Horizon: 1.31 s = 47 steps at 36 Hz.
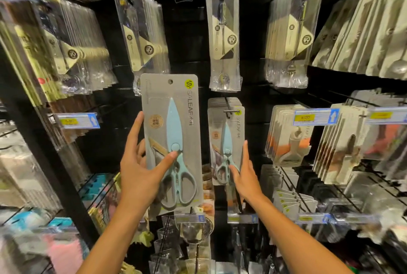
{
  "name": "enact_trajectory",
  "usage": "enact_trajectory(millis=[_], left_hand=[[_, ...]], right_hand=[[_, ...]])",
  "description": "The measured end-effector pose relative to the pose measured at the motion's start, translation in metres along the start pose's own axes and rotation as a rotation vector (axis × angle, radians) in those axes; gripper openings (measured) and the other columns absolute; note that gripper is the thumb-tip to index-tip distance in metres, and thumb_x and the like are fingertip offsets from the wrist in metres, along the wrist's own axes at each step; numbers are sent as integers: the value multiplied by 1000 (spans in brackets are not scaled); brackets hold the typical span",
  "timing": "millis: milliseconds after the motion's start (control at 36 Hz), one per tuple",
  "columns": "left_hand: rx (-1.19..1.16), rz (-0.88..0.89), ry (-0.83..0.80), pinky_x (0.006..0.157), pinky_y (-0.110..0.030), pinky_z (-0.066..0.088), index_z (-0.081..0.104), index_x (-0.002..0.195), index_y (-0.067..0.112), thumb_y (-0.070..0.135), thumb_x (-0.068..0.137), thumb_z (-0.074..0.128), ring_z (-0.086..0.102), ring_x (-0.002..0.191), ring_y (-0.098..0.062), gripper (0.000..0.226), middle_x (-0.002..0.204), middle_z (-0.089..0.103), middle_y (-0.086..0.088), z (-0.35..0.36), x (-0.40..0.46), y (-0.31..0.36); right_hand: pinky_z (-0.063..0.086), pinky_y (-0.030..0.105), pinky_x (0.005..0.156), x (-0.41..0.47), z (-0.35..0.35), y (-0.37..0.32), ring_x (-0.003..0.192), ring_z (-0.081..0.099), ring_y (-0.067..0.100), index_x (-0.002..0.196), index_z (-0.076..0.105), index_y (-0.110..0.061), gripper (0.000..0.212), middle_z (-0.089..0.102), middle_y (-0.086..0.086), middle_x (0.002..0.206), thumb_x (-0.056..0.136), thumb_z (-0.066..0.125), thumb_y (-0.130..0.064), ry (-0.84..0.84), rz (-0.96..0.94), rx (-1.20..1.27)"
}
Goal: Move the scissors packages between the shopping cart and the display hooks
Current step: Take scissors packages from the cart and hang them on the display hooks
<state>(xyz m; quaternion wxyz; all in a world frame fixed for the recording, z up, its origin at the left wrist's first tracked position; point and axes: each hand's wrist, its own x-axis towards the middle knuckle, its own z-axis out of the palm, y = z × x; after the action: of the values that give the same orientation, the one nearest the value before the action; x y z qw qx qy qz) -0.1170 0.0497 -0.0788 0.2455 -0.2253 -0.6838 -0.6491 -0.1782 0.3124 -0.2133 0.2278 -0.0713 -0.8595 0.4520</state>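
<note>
My left hand (143, 170) grips a grey card package of light-blue scissors (174, 119), held upright in front of the black display wall, its hang hole at the top. Just to the right, a stack of the same scissors packages (224, 137) hangs on a display hook (229, 111). My right hand (244, 174) rests with spread fingers against the lower right of that hanging stack, holding nothing. No shopping cart is in view.
Packaged cutlery (223, 37) hangs on hooks above, with more rows left and right. Peeler packages (290, 137) hang to the right. Blue-and-yellow price tags (315, 117) stick out from the hooks. Lower hooks carry more goods below my forearms.
</note>
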Motion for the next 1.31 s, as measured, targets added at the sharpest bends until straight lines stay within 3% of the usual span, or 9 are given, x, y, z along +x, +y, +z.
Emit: enact_trajectory(millis=[139, 222, 417, 583, 667, 806, 944, 1167, 1306], left_hand=[[0, 13, 3, 92, -33, 60, 31, 154, 46, 7, 77, 83, 61, 125, -4, 101, 148, 54, 14, -1, 3, -4], [-2, 8, -2, 93, -36, 59, 30, 154, 46, 7, 78, 83, 61, 126, -5, 101, 147, 55, 14, -2, 4, -7], [-13, -4, -19, 97, -34, 57, 28, 157, 36, 3, 79, 82, 58, 128, -2, 100, 139, 52, 37, 2, 3, -13], [-31, -12, -54, 100, -38, 56, 26, 158, 31, 4, 79, 82, 57, 131, -5, 100, 141, 50, 37, 12, -6, -20], [-45, -44, -93, 100, -38, 56, 25, 158, 36, 4, 79, 83, 58, 130, -7, 103, 139, 57, 27, 16, -10, -26], [-33, -68, -166, 96, -38, 58, 21, 158, 44, 8, 77, 85, 60, 129, -11, 109, 145, 57, 7, 18, -8, -32], [18, -97, -217, 97, -36, 58, 15, 158, 48, 13, 77, 86, 62, 125, -9, 113, 139, 61, 8, 21, -10, -41], [95, -138, -378, 100, -43, 56, 1, 158, 50, 19, 82, 84, 57, 129, -5, 117, 148, 50, 8, 46, -17, -58], [113, -155, -438, 101, -38, 55, -5, 157, 51, 20, 83, 83, 57, 126, 4, 119, 141, 52, 19, 67, -17, -63]], right_hand=[[27, 52, 119, -7, 5, 5, 150, 20, 28, 151, -21, -52, 105, 12, 3, 165, 97, 64, -23, 55, -46, -31], [16, 47, 124, -28, 10, 3, 154, 8, 16, 156, -13, -46, 100, 5, -9, 167, 97, 65, -23, 82, -84, 51], [43, 41, 114, -78, 16, -46, 135, 49, 4, 155, 8, -51, 77, 44, -30, 145, 99, 59, -35, -23, -145, 512], [53, 33, 100, -93, 2, -86, 123, 63, 15, 153, 0, -56, 100, 49, -11, 146, 91, 74, -30, -194, -231, 587], [56, 27, 96, -95, -1, -87, 122, 63, 8, 152, 3, -59, 105, 52, -20, 143, 91, 74, -11, -224, -243, 527], [55, 21, 93, -97, -4, -77, 126, 57, -4, 153, 12, -57, 98, 49, -38, 139, 92, 73, -11, -217, -201, 467], [55, 31, 99, -103, -5, -65, 130, 55, 0, 150, 17, -62, 93, 48, -33, 144, 93, 72, -13, -227, -145, 462], [56, 28, 96, -117, -13, -40, 124, 60, 2, 153, 16, -53, 91, 51, -22, 145, 94, 71, -11, -181, -35, 454], [58, 23, 88, -119, -26, -27, 117, 63, -4, 153, 14, -51, 92, 57, -33, 132, 93, 71, -11, -138, -26, 413]])
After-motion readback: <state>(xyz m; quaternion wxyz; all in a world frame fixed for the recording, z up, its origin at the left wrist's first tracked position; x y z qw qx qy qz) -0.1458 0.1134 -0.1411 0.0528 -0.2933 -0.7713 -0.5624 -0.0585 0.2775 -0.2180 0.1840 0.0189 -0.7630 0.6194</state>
